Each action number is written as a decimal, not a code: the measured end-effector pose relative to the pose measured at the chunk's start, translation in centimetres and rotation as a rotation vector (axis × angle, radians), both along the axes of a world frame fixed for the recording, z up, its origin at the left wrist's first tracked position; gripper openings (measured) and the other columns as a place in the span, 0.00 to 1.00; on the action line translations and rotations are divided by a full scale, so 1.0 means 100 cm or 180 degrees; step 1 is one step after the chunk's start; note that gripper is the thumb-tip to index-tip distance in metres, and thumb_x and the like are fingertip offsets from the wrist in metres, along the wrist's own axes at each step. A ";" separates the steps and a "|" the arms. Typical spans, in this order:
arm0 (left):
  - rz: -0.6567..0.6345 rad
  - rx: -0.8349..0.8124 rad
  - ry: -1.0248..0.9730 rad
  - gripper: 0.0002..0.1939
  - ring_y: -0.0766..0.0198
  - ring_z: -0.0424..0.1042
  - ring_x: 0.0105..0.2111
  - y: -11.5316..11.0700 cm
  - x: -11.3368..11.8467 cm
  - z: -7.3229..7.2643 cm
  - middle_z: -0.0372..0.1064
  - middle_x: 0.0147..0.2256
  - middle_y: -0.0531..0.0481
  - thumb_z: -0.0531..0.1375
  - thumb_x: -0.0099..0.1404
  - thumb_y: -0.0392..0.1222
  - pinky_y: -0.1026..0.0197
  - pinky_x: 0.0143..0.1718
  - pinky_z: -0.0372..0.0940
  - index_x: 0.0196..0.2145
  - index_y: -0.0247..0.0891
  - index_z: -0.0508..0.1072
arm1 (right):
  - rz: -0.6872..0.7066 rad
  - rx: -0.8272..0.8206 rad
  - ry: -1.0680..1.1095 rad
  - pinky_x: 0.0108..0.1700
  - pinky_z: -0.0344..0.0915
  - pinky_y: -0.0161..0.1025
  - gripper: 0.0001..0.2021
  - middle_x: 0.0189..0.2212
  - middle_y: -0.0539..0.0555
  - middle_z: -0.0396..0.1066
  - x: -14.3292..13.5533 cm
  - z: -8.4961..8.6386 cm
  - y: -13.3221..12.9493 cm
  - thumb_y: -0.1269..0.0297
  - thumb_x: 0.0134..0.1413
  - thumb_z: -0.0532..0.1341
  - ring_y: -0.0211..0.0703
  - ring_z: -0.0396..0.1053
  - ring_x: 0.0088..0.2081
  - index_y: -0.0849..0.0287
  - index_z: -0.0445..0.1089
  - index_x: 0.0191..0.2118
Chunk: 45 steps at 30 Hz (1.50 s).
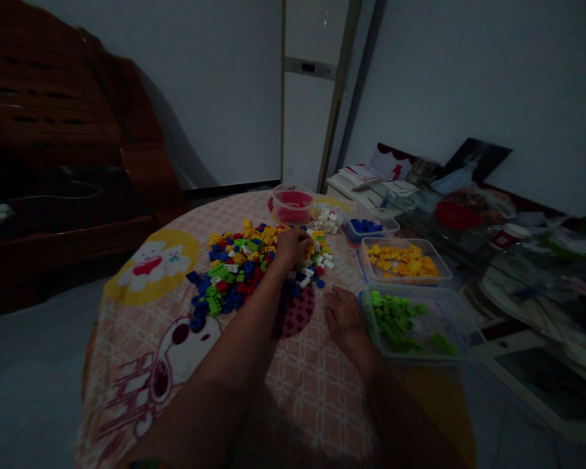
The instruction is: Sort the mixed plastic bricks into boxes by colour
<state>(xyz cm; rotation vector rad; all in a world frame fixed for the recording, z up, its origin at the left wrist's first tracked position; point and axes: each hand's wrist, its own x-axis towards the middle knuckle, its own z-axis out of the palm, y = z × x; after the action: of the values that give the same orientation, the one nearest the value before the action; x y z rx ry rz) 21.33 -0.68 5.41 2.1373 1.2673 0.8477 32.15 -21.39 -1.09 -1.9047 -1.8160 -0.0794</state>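
Observation:
A mixed pile of toy building bricks (pixel 232 267) in yellow, blue, green, red and white is spread over the tablecloth. My left hand (pixel 292 249) reaches over the right side of this pile, fingers curled together among yellow and white bricks. Whatever lies between those fingertips is hidden. My right hand (pixel 344 319) rests palm down on the cloth, fingers extended and holding nothing. Just right of it stands a clear box (pixel 420 358) with green bricks (pixel 395 320) inside. Behind that, another clear box (pixel 401 281) holds yellow bricks (pixel 410 262).
Farther back are a small box of blue bricks (pixel 366 226), loose white bricks (pixel 329 219) and a round clear tub (pixel 293 207) showing red. A cluttered glass side table (pixel 410 203) stands right of the patterned tablecloth (pixel 307 384). A wooden bench (pixel 149 172) is at left.

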 end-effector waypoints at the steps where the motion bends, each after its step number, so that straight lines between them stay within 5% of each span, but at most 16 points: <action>1: -0.0059 -0.0115 -0.0116 0.09 0.65 0.72 0.28 -0.003 0.004 0.001 0.76 0.27 0.49 0.60 0.62 0.39 0.65 0.33 0.63 0.32 0.34 0.81 | 0.0008 -0.0023 -0.0002 0.60 0.60 0.48 0.15 0.52 0.63 0.70 0.000 0.001 0.000 0.69 0.60 0.54 0.51 0.64 0.54 0.63 0.74 0.48; 10: -0.0964 -0.1087 -0.0960 0.06 0.71 0.67 0.19 -0.034 0.062 0.006 0.72 0.21 0.54 0.61 0.61 0.35 0.68 0.25 0.65 0.31 0.33 0.78 | -0.0093 -0.0237 0.0113 0.60 0.60 0.49 0.17 0.54 0.63 0.70 -0.003 0.008 0.002 0.71 0.56 0.56 0.52 0.64 0.56 0.62 0.74 0.50; 15: -0.1353 -0.1562 -0.1452 0.08 0.69 0.72 0.23 -0.038 0.111 -0.001 0.74 0.23 0.52 0.60 0.62 0.32 0.65 0.31 0.71 0.36 0.31 0.79 | -0.0017 -0.0100 0.0118 0.59 0.60 0.48 0.18 0.54 0.63 0.70 -0.001 0.005 0.002 0.71 0.56 0.55 0.53 0.64 0.56 0.62 0.73 0.51; 18: -0.1524 -0.1401 -0.1440 0.11 0.66 0.76 0.28 -0.037 0.123 -0.009 0.78 0.29 0.50 0.60 0.60 0.31 0.62 0.37 0.73 0.40 0.32 0.79 | 0.0055 -0.0102 0.0112 0.57 0.62 0.49 0.16 0.50 0.62 0.71 0.000 0.006 0.002 0.71 0.55 0.55 0.53 0.65 0.54 0.60 0.74 0.48; 23: -0.1284 -0.0560 -0.0830 0.17 0.61 0.77 0.39 -0.021 0.088 -0.006 0.80 0.40 0.47 0.58 0.60 0.32 0.59 0.46 0.71 0.46 0.35 0.79 | 0.0008 -0.0126 0.0124 0.58 0.61 0.49 0.16 0.53 0.63 0.70 -0.003 0.012 0.002 0.71 0.57 0.55 0.52 0.65 0.54 0.61 0.74 0.49; 29: -0.0095 0.0177 0.0289 0.19 0.57 0.74 0.47 0.008 0.024 0.003 0.78 0.47 0.44 0.56 0.62 0.33 0.56 0.53 0.66 0.49 0.36 0.79 | -0.0035 -0.0224 0.0110 0.59 0.60 0.48 0.14 0.53 0.63 0.70 -0.004 0.013 0.001 0.71 0.58 0.56 0.51 0.65 0.55 0.61 0.75 0.47; 32: 0.0159 0.0267 0.0713 0.19 0.55 0.74 0.48 0.016 0.007 0.001 0.77 0.47 0.43 0.55 0.63 0.33 0.56 0.52 0.66 0.48 0.36 0.79 | -0.0015 -0.0192 0.0111 0.59 0.61 0.48 0.15 0.53 0.63 0.70 -0.003 0.012 0.000 0.71 0.58 0.56 0.51 0.64 0.55 0.61 0.74 0.48; 45: 0.0014 0.0140 0.1460 0.23 0.50 0.73 0.49 0.009 0.013 -0.012 0.76 0.48 0.42 0.58 0.59 0.32 0.55 0.47 0.67 0.51 0.44 0.75 | -0.0039 -0.0254 0.0089 0.60 0.60 0.50 0.16 0.55 0.63 0.69 -0.003 0.011 0.000 0.70 0.58 0.56 0.52 0.63 0.56 0.60 0.74 0.49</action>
<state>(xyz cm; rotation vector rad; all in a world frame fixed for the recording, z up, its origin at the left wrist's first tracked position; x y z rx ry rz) 22.62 0.24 4.17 2.4537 1.4785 0.3956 31.83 -21.37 -0.03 -1.9617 -1.8142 0.0156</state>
